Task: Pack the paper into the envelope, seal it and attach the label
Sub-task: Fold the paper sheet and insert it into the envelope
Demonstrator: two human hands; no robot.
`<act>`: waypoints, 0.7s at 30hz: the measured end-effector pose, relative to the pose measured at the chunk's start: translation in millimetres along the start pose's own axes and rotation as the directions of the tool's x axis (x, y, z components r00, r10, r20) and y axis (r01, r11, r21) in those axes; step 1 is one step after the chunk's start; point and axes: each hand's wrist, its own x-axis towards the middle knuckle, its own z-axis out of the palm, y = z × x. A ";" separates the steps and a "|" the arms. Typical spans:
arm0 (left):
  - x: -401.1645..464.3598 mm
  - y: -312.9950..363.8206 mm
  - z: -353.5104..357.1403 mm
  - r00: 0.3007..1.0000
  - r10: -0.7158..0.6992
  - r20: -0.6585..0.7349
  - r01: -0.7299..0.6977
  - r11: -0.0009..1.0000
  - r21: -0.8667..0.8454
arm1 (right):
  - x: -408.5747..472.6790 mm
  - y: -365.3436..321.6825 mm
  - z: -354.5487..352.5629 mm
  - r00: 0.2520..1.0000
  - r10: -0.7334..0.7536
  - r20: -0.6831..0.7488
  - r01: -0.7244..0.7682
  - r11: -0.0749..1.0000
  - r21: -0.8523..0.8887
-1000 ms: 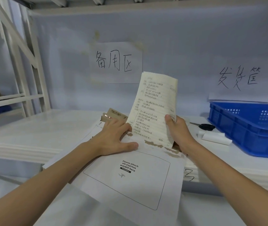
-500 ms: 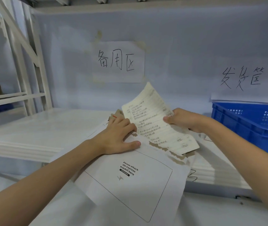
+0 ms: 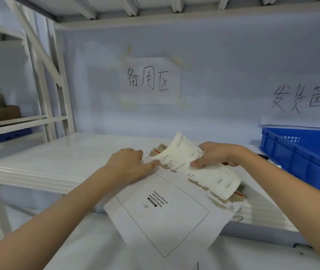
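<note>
Taking the white envelope (image 3: 167, 217) as the landmark, it lies on the front lip of the white shelf (image 3: 58, 158), its lower end overhanging the edge and its torn mouth pointing up and to the right. At the upper left corner of the envelope the left hand (image 3: 128, 165) lies palm down with fingers spread flat, pinning the envelope near its mouth and gripping nothing. Right of that, over the mouth, sits the paper (image 3: 200, 168), a cream ruled sheet with handwriting, curled upward at its far end and lying slantwise across the opening. The right hand (image 3: 215, 155) is on top of it, fingers curved and closed on the sheet's upper edge, pressing it down. Well to the right of the envelope stands a blue crate (image 3: 301, 158).

The paper looks only partly entered, if at all; most of it is visible outside the mouth. The mouth's edge is ragged, with brown torn patches, and I judge the sheet's corner could snag there and crumple or tear if pushed at this slant. The curl could also fold the sheet over on itself. With so much of the envelope hanging off the shelf, a push toward the person could slide it off unless the left hand keeps its weight on.

The envelope's face shows a rounded outline box and small print asking for the waybill there; no label is on it.
</note>
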 end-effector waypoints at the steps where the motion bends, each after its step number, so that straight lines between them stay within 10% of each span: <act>1: -1.6 -13.3 0.8 0.994 -0.045 0.100 0.050 0.997 -0.051 | -0.3 -1.0 1.7 0.997 -0.047 -0.064 0.048 0.999 0.020; 11: -19.8 -46.2 8.7 0.919 0.055 0.390 -0.013 0.994 -0.110 | 17.3 -19.8 32.2 0.879 -0.261 -0.400 0.085 0.910 -0.406; 21: -12.1 -47.7 10.3 0.930 0.121 0.346 -0.042 0.973 -0.226 | 35.9 -9.4 22.1 0.981 -0.050 -0.186 0.044 0.998 -0.038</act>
